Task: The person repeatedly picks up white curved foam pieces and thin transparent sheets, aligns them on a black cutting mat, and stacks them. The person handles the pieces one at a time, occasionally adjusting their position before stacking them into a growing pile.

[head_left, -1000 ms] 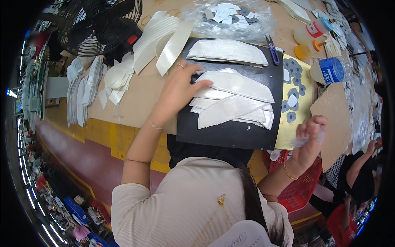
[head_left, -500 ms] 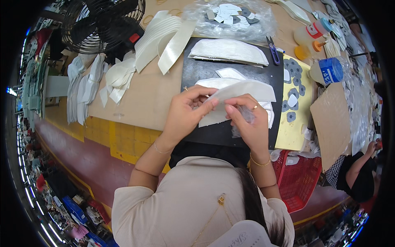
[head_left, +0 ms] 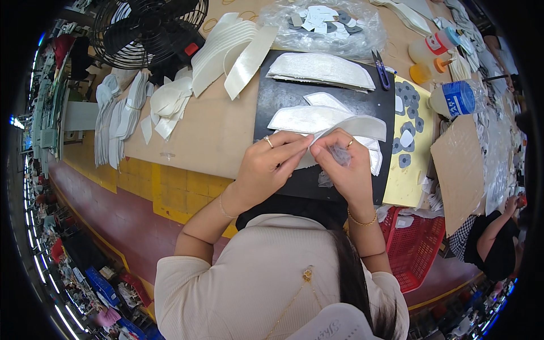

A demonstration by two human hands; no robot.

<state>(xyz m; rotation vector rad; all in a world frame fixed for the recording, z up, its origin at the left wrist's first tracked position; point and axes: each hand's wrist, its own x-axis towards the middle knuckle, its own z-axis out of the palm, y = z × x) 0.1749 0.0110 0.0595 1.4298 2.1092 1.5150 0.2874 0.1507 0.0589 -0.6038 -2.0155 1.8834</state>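
Observation:
A thin, curved white piece [head_left: 365, 126] is pinched at its near edge between the fingertips of my left hand [head_left: 271, 164] and my right hand [head_left: 347, 170]. Both hands are closed and almost meet over the near part of a black board [head_left: 328, 190]. Crumpled clear plastic [head_left: 340, 154] is tucked in my right palm. More white curved pieces [head_left: 300, 117] lie on the board just beyond my fingers. Farther back on it rests a neat stack of similar white pieces [head_left: 320, 71]. My fingers hide part of the held edge.
Blue-handled thread snips [head_left: 383, 73] lie at the board's right. Beside it are a yellow sheet [head_left: 405, 190] with grey pieces, a blue-labelled jar [head_left: 453, 99] and a cardboard flap [head_left: 460, 170]. A black fan [head_left: 150, 31] stands far left; a red basket [head_left: 413, 243] sits below right.
My left fingers have shifted along the near edge of the white piece toward my right fingertips. The piece sits lower, uncovering more of the white pieces behind it. The view has shifted slightly.

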